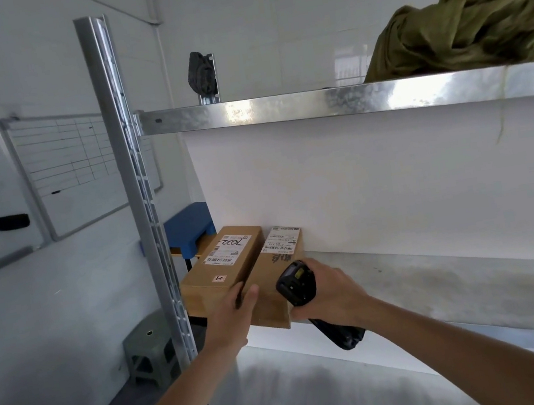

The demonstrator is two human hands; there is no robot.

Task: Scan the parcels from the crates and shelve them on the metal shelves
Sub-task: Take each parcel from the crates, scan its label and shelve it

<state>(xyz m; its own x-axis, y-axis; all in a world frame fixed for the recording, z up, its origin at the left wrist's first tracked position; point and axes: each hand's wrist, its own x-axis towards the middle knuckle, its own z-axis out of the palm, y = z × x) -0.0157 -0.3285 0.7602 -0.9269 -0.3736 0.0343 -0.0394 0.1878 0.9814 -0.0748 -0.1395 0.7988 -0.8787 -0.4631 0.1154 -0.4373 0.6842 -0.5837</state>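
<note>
At two o'clock the olive cloth (475,29) runs off the frame's edge, the left hand (231,311) hides its fingertips behind a cardboard parcel (224,271), and the parcel labels (227,249) blur past reading.

Whiteboard (80,167), olive cloth (461,27) (crumpled), grey stool (149,351)

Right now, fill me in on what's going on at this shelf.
A person is shelving parcels on a metal shelf. Two cardboard boxes lie side by side at its left end. The left hand grips the near end of the right-hand box, fingers tucked between it and the left-hand box. The right hand holds a black handheld scanner right beside that box. A green cloth sits on the upper shelf.
</note>
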